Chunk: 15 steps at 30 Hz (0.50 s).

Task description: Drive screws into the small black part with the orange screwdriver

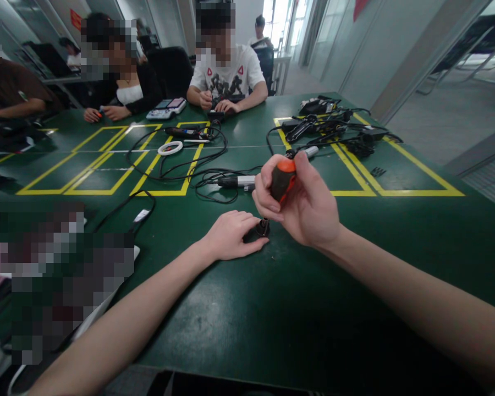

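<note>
My right hand [307, 203] is wrapped round the orange and dark handle of a screwdriver [284, 180]. Its shaft points down, and the tip meets a small round black part [263, 226] on the green table. Beside it, my left hand [235, 235] lies low on the tabletop, thumb and fingers closed around that black part and steadying it. Much of the part is hidden by the fingers, so its exact kind does not show. Just beyond my hands lies a black and silver pen-like tool [236, 181] with a cable.
Yellow tape rectangles mark the green table [214, 308]. Tangled black cables and adapters [334, 129] lie at the back right, a white ring [170, 148] farther left. Blurred-out devices are at the near left. Across the table, a person in a white shirt [229, 71] handles a dark object.
</note>
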Tool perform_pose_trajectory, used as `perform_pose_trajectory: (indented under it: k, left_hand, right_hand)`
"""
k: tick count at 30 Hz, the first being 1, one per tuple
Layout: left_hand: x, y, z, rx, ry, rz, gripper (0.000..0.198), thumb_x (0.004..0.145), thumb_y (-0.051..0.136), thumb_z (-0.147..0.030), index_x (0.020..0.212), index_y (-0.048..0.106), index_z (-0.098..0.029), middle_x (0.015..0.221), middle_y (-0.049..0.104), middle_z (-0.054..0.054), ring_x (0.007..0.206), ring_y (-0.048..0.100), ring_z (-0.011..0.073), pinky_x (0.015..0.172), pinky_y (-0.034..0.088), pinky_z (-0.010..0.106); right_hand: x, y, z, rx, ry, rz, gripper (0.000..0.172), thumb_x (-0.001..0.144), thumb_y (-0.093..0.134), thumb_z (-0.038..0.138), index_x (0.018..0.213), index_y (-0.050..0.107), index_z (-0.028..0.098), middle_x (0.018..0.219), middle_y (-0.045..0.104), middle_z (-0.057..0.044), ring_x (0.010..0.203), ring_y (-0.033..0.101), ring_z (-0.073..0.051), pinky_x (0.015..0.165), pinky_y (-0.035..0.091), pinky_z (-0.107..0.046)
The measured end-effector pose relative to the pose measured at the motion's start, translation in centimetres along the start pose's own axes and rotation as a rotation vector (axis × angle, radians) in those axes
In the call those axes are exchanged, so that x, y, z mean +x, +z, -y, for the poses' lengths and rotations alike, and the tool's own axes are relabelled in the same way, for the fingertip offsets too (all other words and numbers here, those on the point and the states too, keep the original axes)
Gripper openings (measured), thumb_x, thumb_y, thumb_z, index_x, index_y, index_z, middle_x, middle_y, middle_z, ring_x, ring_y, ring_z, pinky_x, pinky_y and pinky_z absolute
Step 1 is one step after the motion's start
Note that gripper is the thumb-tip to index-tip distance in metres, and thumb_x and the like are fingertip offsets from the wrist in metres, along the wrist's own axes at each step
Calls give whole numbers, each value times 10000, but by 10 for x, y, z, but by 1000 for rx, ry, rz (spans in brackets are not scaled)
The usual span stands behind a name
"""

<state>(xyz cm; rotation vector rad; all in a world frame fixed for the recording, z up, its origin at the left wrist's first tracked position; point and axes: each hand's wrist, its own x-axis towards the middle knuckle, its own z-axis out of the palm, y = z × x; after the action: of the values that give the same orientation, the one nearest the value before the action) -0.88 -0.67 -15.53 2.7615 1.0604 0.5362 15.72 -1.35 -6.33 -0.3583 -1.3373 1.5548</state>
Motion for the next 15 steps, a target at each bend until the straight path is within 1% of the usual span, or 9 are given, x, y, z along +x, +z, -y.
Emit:
perform_pose_trajectory:
  k: [3,6,8,10,13,15]
  left_hand:
    - [0,1,0,-1,0,0,330,985,609,-496,865,661,-192,768,683,39,782,676,210,738,503,318]
    - [-1,1,0,-2,5,-11,327,984,613,-490,882,672,-185,755,677,39,781,677,214,742,504,320]
    - [-1,0,0,1,6,-15,326,986,612,-488,897,676,-181,768,682,44,794,682,219,752,506,323]
    - [0,0,0,3,2,-5,327,990,603,-490,904,677,-183,767,681,42,795,681,219,757,508,325]
    - [0,0,0,2,-7,15,328,991,592,-496,920,678,-188,759,678,38,786,675,214,757,510,322]
    - [0,0,0,-2,-10,13,325,986,595,-498,938,679,-188,766,682,39,794,677,213,762,512,320]
  right_hand:
    - [0,0,1,9,-2,-1,486,950,565,734,834,536,263,554,385,82,429,296,-100,411,264,-267]
    - [-1,-1,-1,32,-37,-5,420,937,634,673,892,524,270,573,403,91,431,300,-95,416,258,-252]
    - [-1,-1,-1,32,-47,-5,405,921,684,637,893,523,267,583,419,90,438,313,-92,419,261,-243]
    - [-1,-1,-2,22,-37,0,433,926,668,662,860,542,254,585,424,81,443,327,-90,420,277,-245]
    - [0,-1,-2,12,-10,11,539,943,573,752,785,560,236,577,415,62,452,342,-91,416,292,-251]
    - [0,-2,-1,23,-5,22,561,941,545,778,795,569,237,573,410,62,452,336,-94,409,285,-252]
